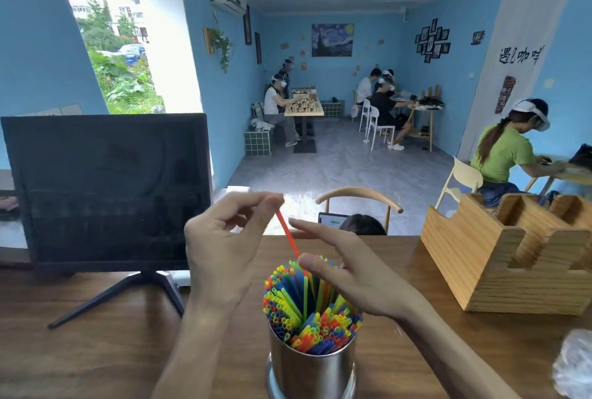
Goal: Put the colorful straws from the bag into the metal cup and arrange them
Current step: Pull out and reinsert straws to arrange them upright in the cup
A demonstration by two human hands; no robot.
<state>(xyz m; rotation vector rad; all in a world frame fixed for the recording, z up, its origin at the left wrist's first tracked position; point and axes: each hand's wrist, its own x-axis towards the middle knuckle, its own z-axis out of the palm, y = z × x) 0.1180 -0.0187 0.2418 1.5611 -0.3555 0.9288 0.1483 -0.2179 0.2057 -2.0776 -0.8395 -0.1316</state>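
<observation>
Table (96, 350): dark wood, filling the bottom of the frame.
Monitor (105, 187): black, screen dark, at left centre on a splayed stand; no brand can be read.
Wooden organiser (499, 257): pale pine with stepped compartments, at right centre.
Wall banner (520, 55): white, upper right, with handwritten Chinese characters (partly legible, something like 遇见咖啡) above a drawn cup.
Metal cup (312, 366): shiny steel, upright, bottom centre, no label visible.
Straws (307, 305): a full bundle of blue, green, yellow, orange and red, standing in the cup and fanning out above its rim.
Left hand (224, 251): above and left of the cup, thumb and forefinger pinched on the top of the red straw.
Right hand (346, 273): fingers loose and spread, grasping nothing, thumb against the straw tops.
Red straw (287, 233): slanted, lower end among the bundle.
Plastic bag (573, 363): crumpled, clear, at the lower right edge.
</observation>
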